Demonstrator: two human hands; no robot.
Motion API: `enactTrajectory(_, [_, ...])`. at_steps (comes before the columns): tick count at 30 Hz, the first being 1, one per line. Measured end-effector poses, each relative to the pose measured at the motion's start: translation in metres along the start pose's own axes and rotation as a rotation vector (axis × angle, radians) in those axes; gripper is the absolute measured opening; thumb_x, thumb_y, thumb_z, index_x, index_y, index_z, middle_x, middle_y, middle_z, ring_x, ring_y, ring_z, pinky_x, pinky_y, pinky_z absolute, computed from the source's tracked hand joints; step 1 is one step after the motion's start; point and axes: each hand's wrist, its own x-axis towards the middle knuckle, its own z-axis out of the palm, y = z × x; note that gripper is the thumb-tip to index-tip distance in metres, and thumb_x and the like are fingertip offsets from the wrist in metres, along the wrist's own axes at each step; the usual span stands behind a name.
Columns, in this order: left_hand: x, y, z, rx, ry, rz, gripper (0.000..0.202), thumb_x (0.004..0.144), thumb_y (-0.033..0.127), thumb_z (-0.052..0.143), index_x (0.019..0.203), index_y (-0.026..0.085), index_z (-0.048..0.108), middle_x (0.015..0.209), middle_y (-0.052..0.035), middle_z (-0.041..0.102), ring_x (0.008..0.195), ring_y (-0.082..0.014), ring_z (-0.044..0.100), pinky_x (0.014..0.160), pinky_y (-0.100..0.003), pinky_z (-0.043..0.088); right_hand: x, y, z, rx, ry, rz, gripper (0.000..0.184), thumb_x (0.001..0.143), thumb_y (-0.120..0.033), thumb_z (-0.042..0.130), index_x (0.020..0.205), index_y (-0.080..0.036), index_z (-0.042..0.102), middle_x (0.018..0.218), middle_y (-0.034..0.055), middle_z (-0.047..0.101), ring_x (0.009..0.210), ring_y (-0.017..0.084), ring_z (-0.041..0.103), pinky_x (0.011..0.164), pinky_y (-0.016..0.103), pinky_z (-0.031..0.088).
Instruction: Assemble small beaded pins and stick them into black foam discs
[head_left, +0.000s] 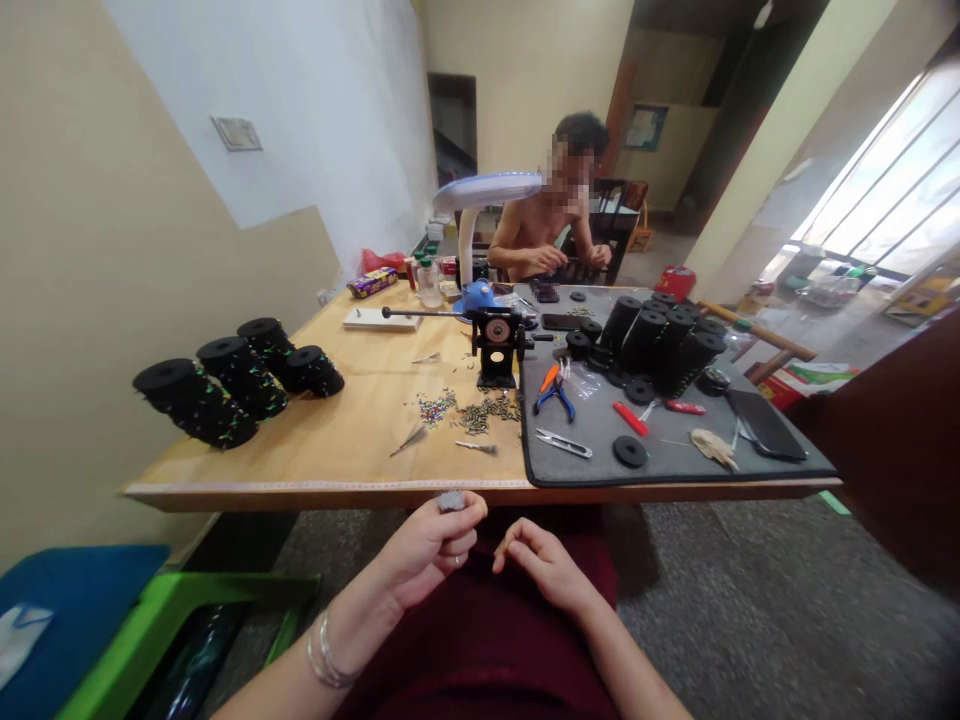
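Left hand (pixel 435 545): fingers curled, thumb pressed toward the index finger; whether anything is pinched I cannot tell.
Grey piece (pixel 450 501): against the left index finger, near the table (pixel 375 385) edge, apart from the right hand.
Right hand (pixel 544 568): fingers loosely bent, just beside the left, not touching; whether it grips something I cannot tell.
Beyond the hands: tufts (pixel 411 437), metal bits (pixel 478 415), snips (pixel 564 444).
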Motion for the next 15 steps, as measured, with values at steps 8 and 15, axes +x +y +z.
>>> enactTrajectory(8, [0.01, -0.007, -0.005, 0.286, 0.17, 0.111, 0.032, 0.065, 0.041, 0.071, 0.068, 0.015, 0.053, 0.046, 0.0106, 0.027, 0.04, -0.0033, 0.017, 0.041, -0.02, 0.009, 0.009, -0.025, 0.02, 0.206, 0.041, 0.072, 0.038, 0.082, -0.054, 0.052, 0.089, -0.017, 0.056, 0.06, 0.0021, 0.065, 0.054, 0.014, 0.055, 0.059, 0.025, 0.039])
enactTrajectory(15, [0.011, 0.001, -0.034, 0.663, 0.307, 0.366, 0.024, 0.064, 0.038, 0.069, 0.066, 0.015, 0.062, 0.063, -0.0001, 0.06, 0.062, -0.0144, 0.052, 0.062, -0.025, 0.039, 0.015, -0.025, 0.03, 0.156, 0.258, 0.087, 0.032, 0.076, -0.047, 0.061, 0.068, -0.018, 0.05, 0.038, -0.0102, 0.038, 0.035, 0.006, 0.025, 0.042, 0.021, 0.017])
